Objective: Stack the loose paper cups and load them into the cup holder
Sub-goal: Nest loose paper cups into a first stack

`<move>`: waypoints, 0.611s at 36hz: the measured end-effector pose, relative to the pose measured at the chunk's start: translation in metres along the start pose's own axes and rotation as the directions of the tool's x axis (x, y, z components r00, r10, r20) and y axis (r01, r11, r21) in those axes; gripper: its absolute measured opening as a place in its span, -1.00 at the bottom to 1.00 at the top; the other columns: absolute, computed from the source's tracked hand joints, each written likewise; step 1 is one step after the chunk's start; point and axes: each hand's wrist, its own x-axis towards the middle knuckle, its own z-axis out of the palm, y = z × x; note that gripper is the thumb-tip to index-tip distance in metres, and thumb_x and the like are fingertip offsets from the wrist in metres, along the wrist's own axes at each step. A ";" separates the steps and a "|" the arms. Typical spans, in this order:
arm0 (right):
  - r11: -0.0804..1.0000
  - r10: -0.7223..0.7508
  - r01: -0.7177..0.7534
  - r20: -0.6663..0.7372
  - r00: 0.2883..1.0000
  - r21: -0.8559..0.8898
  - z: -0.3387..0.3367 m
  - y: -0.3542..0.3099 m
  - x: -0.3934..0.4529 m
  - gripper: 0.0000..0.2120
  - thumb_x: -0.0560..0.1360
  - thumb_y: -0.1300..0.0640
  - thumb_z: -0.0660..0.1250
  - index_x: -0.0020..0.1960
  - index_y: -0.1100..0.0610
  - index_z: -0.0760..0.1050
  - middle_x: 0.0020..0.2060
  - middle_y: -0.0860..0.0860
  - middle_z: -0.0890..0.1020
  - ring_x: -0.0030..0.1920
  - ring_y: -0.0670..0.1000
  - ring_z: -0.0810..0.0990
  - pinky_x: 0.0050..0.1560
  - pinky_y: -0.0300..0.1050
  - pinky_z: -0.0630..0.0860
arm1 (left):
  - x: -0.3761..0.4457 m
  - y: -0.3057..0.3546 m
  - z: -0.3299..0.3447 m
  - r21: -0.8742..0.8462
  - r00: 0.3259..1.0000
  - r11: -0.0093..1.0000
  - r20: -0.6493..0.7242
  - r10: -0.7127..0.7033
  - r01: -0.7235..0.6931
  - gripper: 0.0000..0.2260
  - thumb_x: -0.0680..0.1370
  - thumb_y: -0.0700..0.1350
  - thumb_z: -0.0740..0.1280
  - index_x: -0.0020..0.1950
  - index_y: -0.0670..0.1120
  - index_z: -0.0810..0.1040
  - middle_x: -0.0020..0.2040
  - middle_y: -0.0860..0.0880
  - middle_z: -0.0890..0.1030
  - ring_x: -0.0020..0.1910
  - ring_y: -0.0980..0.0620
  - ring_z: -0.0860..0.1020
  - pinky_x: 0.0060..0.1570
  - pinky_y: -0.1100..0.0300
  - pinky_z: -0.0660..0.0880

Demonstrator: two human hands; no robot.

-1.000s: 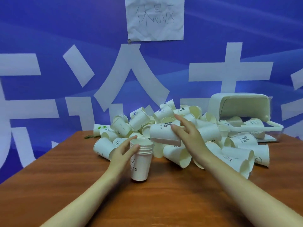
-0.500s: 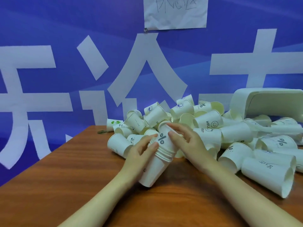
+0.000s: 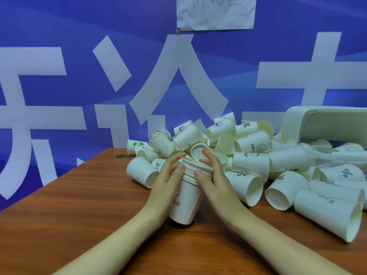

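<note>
Here, at the near edge, the brown wood surface point(image 3: 69, 225) is smooth, with thin dark lines in the grain, and there is open room on its left side. Two bare arms reach in from the near edge. Between them stands the stack of cups point(image 3: 185, 199), a little tilted, its base on the surface near the middle. The cups are white paper, round, wide at the top, with ridged rims packed close. The left hand point(image 3: 167, 181) holds the stack's side, its fingers point(image 3: 175, 160) curled round the rims. The right hand point(image 3: 213, 179) holds the other side, thumb on the rims and fingers bent round the top.

Behind and to the right lies the pile of loose cups point(image 3: 248, 155), most on their sides, mouths open, touching each other. It fills the right side up to the far edge. At the far right corner the white cup holder point(image 3: 317, 120) lies tipped over, smooth and rounded. Past the far edge is a blue wall point(image 3: 79, 36) with big white shapes and a crinkled paper sheet point(image 3: 215, 14).
</note>
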 end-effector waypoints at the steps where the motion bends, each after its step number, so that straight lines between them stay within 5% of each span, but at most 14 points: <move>1: 1.000 0.002 -0.002 0.000 1.000 0.009 0.000 0.001 0.000 -0.48 0.44 -0.15 0.24 0.36 -0.28 0.17 0.27 -0.30 0.34 0.23 -0.51 0.31 0.13 -0.59 0.26 | 0.000 -0.001 0.000 -0.004 1.000 1.000 -0.003 -0.010 0.010 -0.66 0.50 0.07 0.25 0.27 0.09 0.50 0.11 0.06 0.66 0.14 0.11 0.60 0.15 0.20 0.51; 7: 0.997 0.037 -0.034 -0.047 0.998 0.070 -0.002 0.003 -0.001 -0.42 0.54 0.05 0.33 0.48 -0.09 0.17 0.20 -0.33 0.41 0.08 -0.56 0.40 0.00 -0.60 0.33 | 0.008 0.001 -0.005 -0.024 0.996 0.996 -0.023 -0.087 0.087 -0.75 0.51 0.10 0.26 0.13 0.12 0.61 0.20 -0.03 0.61 0.24 -0.02 0.56 0.25 -0.02 0.46; 12: 0.998 0.034 -0.028 -0.092 0.995 0.060 -0.012 -0.001 0.004 -0.30 0.39 -0.11 0.41 0.47 -0.08 0.25 0.27 -0.23 0.49 0.17 -0.38 0.48 0.08 -0.51 0.40 | 0.026 0.014 -0.038 0.344 0.971 0.938 -0.235 0.039 0.046 -0.84 0.60 -0.13 0.27 0.11 0.07 0.57 0.13 0.11 0.58 0.09 0.32 0.51 0.05 0.46 0.38; 14: 0.999 0.029 -0.026 -0.104 0.994 0.033 -0.016 0.001 0.006 -0.30 0.40 -0.13 0.47 0.46 -0.08 0.28 0.29 -0.17 0.50 0.21 -0.32 0.48 0.15 -0.46 0.42 | 0.040 0.010 -0.060 0.419 0.928 0.896 -0.371 0.019 0.149 -0.82 0.58 -0.07 0.30 0.18 0.03 0.55 0.18 0.06 0.55 0.14 0.20 0.50 0.13 0.35 0.40; 17: 0.999 0.036 -0.037 -0.101 0.994 -0.009 -0.019 0.004 0.007 -0.32 0.35 -0.14 0.41 0.42 -0.12 0.28 0.30 -0.17 0.50 0.25 -0.27 0.48 0.25 -0.33 0.43 | 0.054 0.000 -0.087 0.467 0.843 0.800 -0.531 -0.087 0.377 -0.58 0.50 0.17 0.35 0.27 -0.02 0.49 0.24 -0.02 0.48 0.31 -0.07 0.41 0.32 0.00 0.36; 22: 0.999 0.030 -0.033 -0.088 0.996 -0.039 -0.020 0.007 0.009 -0.33 0.39 -0.14 0.48 0.42 -0.11 0.29 0.31 -0.15 0.48 0.26 -0.25 0.47 0.29 -0.24 0.43 | 0.063 -0.017 -0.101 0.416 0.709 0.611 -0.598 -0.374 0.673 -0.09 0.36 0.48 0.25 0.54 -0.03 0.17 0.47 -0.19 0.29 0.45 -0.23 0.24 0.37 -0.08 0.24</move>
